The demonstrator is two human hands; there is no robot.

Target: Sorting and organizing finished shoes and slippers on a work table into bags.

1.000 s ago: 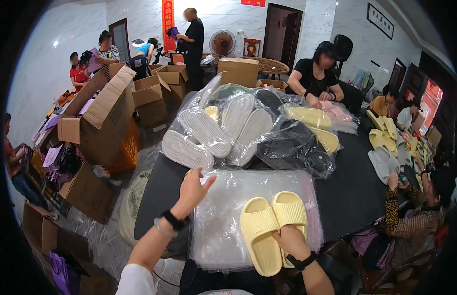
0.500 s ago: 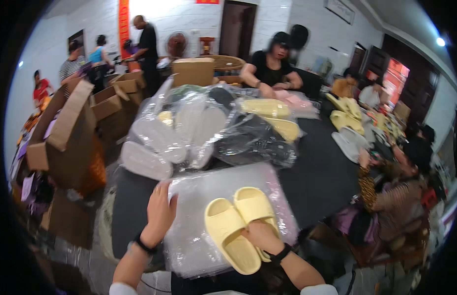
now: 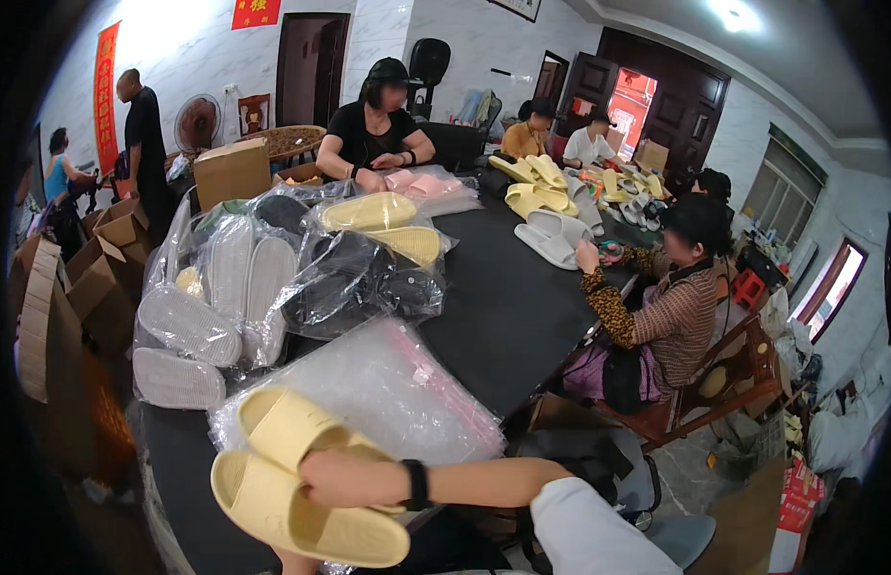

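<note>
A pair of pale yellow slide sandals point(image 3: 354, 535) hangs over the near left edge of the table. My right hand point(image 3: 354, 479) is closed on them, fingers tucked under the straps, with the arm reaching across from the right. Only a patch of skin of my left arm point(image 3: 294, 563) shows below the sandals; the left hand itself is hidden behind them. Just beyond lies a stack of clear plastic bags point(image 3: 369, 388) with a pink edge. Past that stack are bagged grey slides point(image 3: 188, 326), bagged yellow slides point(image 3: 369, 212) and a dark bagged pair point(image 3: 359, 287).
The black table point(image 3: 503, 307) runs away to the right. A co-worker point(image 3: 671, 307) sits along its right side near white slides point(image 3: 551, 238); another point(image 3: 378, 134) works at the far side. Open cardboard boxes point(image 3: 100, 278) stand at the left, and a wooden chair point(image 3: 714, 383) at the right.
My right hand has carried the yellow sandals left, off the bag stack. My left hand, open at the stack's left edge before, has dropped out of sight. The view has turned right.
</note>
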